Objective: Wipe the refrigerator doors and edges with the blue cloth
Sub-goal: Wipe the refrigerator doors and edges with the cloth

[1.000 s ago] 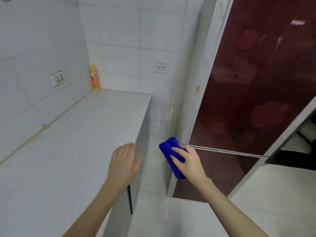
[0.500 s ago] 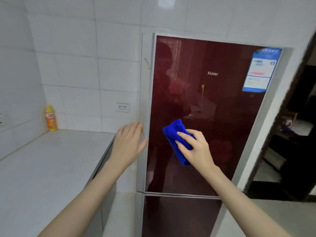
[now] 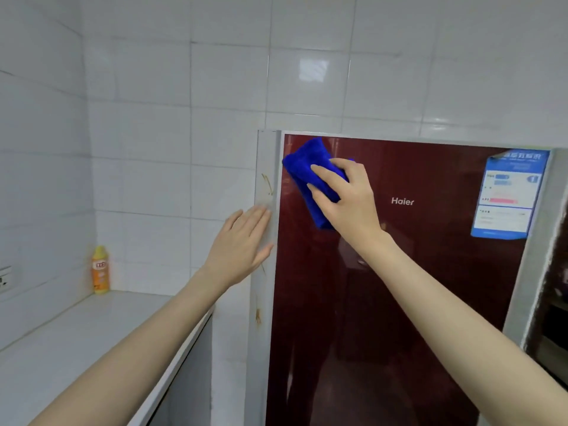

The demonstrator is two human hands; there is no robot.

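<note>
The refrigerator door (image 3: 415, 287) is glossy dark red with a white brand name and a grey frame. My right hand (image 3: 350, 195) presses the folded blue cloth (image 3: 310, 170) against the door's top left corner, fingers spread over it. My left hand (image 3: 238, 244) is open and flat, its fingertips touching the refrigerator's grey left side edge (image 3: 266, 210), which carries rusty streaks.
A blue and white label (image 3: 507, 195) sticks to the door's upper right. A white counter (image 3: 76, 348) runs along the left, with a yellow-orange bottle (image 3: 100, 270) in its back corner. White tiled walls surround the refrigerator. A wall socket (image 3: 4, 278) sits at far left.
My right hand has carried the blue cloth up from the middle of the door to its top left corner. My left hand rose too and now rests on the side edge.
</note>
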